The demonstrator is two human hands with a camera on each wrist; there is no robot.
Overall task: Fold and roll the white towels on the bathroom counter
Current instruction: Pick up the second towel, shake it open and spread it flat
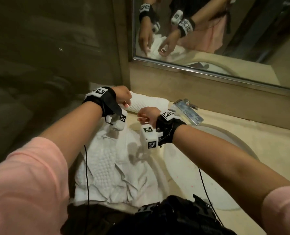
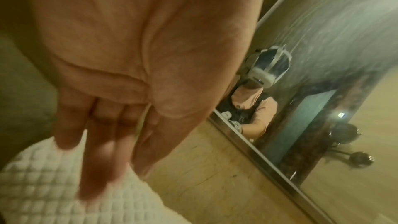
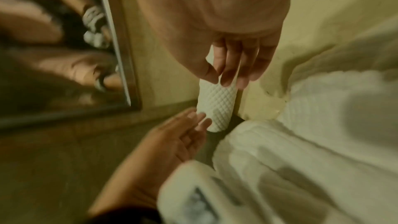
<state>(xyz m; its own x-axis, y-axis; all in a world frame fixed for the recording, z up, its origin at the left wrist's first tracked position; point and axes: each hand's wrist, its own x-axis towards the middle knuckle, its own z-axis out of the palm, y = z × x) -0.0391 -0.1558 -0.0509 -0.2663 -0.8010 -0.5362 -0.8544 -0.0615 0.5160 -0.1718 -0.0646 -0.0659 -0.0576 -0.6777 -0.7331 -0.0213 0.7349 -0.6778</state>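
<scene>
A rolled white waffle towel [image 1: 147,103] lies at the back of the counter against the wall. My left hand [image 1: 126,102] is at its left end, and in the left wrist view its straight fingers [image 2: 96,168] reach down onto the roll [image 2: 53,190]. My right hand [image 1: 141,116] is at the roll's near right side. In the right wrist view its straight fingers [image 3: 229,72] touch one end of the roll [image 3: 217,105], while the left hand [image 3: 199,120] touches the other end with open fingertips. A second white towel [image 1: 113,168] lies crumpled and unrolled on the counter in front of me.
A chrome faucet [image 1: 189,111] stands just right of the roll, with the oval sink [image 1: 225,150] below it. The mirror [image 1: 225,31] runs along the back wall above a beige ledge. A dark wall closes off the left side.
</scene>
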